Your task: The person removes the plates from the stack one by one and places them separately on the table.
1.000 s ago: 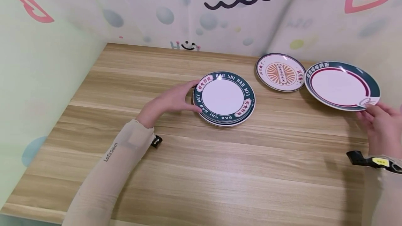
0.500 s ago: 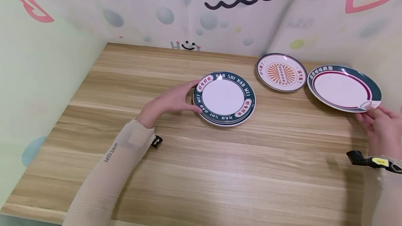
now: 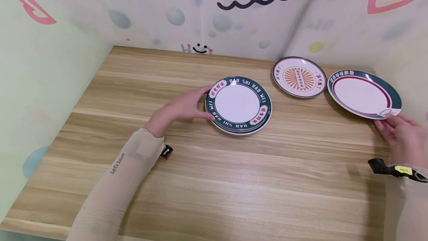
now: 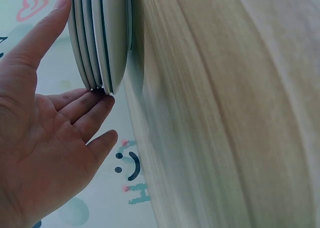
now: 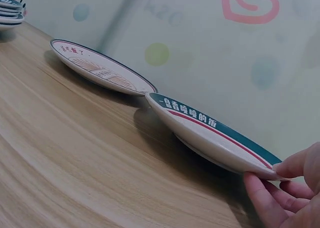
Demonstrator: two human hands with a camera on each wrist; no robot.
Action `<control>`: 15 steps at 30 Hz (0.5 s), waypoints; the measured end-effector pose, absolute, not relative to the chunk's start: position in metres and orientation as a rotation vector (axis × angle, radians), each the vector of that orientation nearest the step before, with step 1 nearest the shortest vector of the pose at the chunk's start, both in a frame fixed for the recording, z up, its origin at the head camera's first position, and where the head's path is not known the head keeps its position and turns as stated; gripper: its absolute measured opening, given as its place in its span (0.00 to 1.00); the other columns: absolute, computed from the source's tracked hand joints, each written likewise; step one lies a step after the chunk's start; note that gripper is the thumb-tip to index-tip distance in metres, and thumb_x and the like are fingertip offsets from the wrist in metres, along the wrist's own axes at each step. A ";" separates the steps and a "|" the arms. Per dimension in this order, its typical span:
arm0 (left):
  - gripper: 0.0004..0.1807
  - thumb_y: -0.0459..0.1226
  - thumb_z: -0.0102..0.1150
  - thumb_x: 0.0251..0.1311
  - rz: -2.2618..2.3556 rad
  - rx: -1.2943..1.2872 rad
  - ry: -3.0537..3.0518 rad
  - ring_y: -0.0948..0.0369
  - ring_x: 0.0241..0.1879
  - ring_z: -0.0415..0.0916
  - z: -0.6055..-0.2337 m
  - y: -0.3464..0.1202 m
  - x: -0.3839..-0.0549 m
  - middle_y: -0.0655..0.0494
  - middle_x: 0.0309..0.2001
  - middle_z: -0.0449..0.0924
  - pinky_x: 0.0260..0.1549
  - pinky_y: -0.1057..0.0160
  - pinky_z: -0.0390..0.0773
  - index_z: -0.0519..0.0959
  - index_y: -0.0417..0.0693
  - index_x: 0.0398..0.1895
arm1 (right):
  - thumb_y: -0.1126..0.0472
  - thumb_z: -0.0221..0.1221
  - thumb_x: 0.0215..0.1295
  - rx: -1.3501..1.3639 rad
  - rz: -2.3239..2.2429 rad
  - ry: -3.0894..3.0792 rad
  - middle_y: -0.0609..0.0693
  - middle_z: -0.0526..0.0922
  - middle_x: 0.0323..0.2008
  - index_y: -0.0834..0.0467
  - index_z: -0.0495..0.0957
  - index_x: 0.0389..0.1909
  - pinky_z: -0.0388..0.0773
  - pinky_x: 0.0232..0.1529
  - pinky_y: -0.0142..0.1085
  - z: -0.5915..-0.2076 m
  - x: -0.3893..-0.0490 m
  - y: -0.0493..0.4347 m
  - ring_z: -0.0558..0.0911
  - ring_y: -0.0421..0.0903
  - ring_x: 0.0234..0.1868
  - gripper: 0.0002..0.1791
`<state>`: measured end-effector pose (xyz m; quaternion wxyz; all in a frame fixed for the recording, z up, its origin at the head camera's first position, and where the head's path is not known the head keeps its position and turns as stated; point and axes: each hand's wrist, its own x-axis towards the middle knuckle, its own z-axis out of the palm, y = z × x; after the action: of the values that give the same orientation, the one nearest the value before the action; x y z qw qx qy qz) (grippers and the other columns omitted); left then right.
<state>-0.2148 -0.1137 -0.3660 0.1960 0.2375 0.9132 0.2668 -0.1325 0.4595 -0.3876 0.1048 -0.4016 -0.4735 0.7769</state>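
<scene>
My left hand [image 3: 182, 104] rests at the left rim of a stack of plates [image 3: 236, 103], the top one white with a green lettered border. In the left wrist view, the thumb and the fairly straight fingertips [image 4: 106, 102] touch the rims of several plates. At the right, my right hand [image 3: 406, 133] pinches the near right rim of a white plate with a green and dark red border [image 3: 362, 96], thumb on top and fingers below. The right wrist view shows that plate [image 5: 220, 135] tilted, its hand side raised over its shadow, its far edge beside a smaller plate.
The smaller plate [image 3: 299, 77], white with an orange ray print, lies near the back wall [image 3: 160, 21] to the left of the pinched one. A wood-grain table [image 3: 214, 181] carries everything, with a side wall [image 3: 40, 84] along its left edge.
The green and dark red plate in my right hand has lowered slightly and shifted a little, with its raised right side now further left. My left hand and the stack have stayed put.
</scene>
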 end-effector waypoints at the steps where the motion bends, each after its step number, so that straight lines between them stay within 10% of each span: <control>1: 0.59 0.63 0.68 0.40 0.748 0.666 2.559 0.56 0.71 0.51 -0.366 -0.114 -0.215 0.56 0.73 0.52 0.69 0.54 0.57 0.48 0.56 0.74 | 0.68 0.67 0.52 -1.193 2.293 -1.416 0.45 0.84 0.25 0.49 0.79 0.39 0.84 0.28 0.33 -0.388 -0.132 0.460 0.84 0.42 0.27 0.15; 15: 0.59 0.63 0.68 0.41 0.729 0.650 2.567 0.55 0.71 0.51 -0.364 -0.113 -0.213 0.55 0.73 0.52 0.68 0.52 0.58 0.48 0.57 0.74 | 0.56 0.67 0.53 -1.325 2.257 -1.596 0.42 0.82 0.25 0.44 0.78 0.38 0.83 0.33 0.31 -0.384 -0.131 0.464 0.84 0.38 0.30 0.12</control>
<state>-0.2130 -0.1134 -0.3641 0.1962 0.2322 0.9165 0.2601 -0.1307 0.4643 -0.3836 0.0382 -0.4320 -0.5203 0.7357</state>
